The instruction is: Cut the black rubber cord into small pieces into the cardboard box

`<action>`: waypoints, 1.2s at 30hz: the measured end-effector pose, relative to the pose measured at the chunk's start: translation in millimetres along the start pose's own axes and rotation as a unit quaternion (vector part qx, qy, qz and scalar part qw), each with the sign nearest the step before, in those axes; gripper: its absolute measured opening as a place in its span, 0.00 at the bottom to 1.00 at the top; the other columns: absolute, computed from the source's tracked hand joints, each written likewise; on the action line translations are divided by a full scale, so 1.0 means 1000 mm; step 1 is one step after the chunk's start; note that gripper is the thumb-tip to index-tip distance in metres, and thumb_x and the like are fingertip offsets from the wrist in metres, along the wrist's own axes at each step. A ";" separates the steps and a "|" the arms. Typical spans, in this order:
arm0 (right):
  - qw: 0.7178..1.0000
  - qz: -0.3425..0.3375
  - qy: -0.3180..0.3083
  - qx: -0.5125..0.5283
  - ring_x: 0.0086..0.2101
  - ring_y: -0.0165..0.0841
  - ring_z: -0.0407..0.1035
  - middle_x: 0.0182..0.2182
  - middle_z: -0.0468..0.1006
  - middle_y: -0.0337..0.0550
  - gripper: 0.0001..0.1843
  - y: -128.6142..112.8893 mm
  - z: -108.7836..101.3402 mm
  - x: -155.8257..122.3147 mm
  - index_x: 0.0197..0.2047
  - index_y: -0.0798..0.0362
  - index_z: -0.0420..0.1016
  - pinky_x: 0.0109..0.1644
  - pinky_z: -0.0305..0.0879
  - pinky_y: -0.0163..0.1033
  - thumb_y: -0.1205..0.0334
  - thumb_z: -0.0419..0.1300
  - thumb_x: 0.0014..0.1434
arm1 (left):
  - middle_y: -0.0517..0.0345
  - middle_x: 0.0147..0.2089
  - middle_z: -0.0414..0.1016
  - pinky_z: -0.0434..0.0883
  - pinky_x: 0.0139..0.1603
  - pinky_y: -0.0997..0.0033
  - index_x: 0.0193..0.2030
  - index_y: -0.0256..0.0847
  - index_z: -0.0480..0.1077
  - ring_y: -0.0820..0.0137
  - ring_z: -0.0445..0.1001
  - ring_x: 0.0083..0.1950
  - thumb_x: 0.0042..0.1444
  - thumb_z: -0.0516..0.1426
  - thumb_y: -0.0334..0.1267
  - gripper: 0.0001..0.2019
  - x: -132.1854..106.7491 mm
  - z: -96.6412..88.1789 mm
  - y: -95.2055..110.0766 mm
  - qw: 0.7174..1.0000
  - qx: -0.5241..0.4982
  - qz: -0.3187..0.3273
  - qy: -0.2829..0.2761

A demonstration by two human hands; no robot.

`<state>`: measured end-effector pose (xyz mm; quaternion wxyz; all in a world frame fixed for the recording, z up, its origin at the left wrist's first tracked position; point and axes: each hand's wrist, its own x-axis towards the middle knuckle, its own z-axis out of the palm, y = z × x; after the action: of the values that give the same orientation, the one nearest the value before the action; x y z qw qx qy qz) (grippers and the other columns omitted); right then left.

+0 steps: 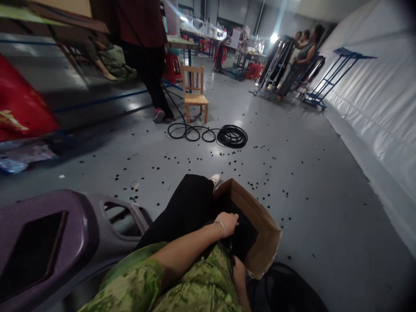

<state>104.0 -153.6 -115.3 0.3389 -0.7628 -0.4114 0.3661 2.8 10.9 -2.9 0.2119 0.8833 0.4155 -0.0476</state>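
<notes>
A brown cardboard box (260, 216) lies tilted against my leg, open toward me and holding a mass of small black pieces (245, 236). My left hand (227, 223), with a thin bracelet on the wrist, reaches into the box, and its fingers bend down into the black pieces, their tips buried. My right forearm (241, 279) runs up to the box's near edge. The right hand is hidden behind the box wall. I wear a green camouflage top and black trousers.
A purple and grey plastic stool (65, 234) lies at my left. Small black pieces are strewn over the grey floor. A coiled black cable (231, 136) and a small wooden chair (195, 93) stand ahead. A person in red stands beyond, others at blue racks (328, 78). White sheeting lines the right.
</notes>
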 end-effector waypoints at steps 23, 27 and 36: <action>0.999 0.001 -0.030 -0.027 0.36 0.48 0.77 0.29 0.83 0.31 0.15 0.007 0.007 0.005 0.27 0.36 0.81 0.41 0.69 0.45 0.50 0.54 0.37 | 0.49 0.43 0.75 0.72 0.39 0.65 0.44 0.39 0.69 0.62 0.77 0.42 0.63 0.48 0.43 0.13 -0.002 -0.021 -0.003 0.997 0.002 0.046 0.065; 1.000 -0.005 -0.020 -0.011 0.34 0.49 0.77 0.26 0.82 0.28 0.13 0.007 0.006 0.008 0.24 0.33 0.79 0.40 0.69 0.48 0.50 0.55 0.35 | 0.49 0.45 0.74 0.70 0.39 0.66 0.48 0.40 0.68 0.63 0.76 0.42 0.64 0.46 0.44 0.15 0.010 -0.070 -0.010 0.986 0.002 0.034 0.165; 0.999 -0.012 -0.030 -0.019 0.35 0.50 0.77 0.27 0.82 0.28 0.11 0.006 0.008 0.006 0.25 0.34 0.80 0.40 0.70 0.49 0.49 0.57 0.37 | 0.48 0.47 0.71 0.64 0.35 0.68 0.53 0.40 0.67 0.66 0.72 0.39 0.66 0.45 0.45 0.18 0.056 -0.251 -0.051 0.941 0.098 0.087 0.313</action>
<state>102.5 -149.1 -126.2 0.3165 -0.7527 -0.4376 0.3766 -21.8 183.7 193.1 -0.0133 0.9026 0.3756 0.2097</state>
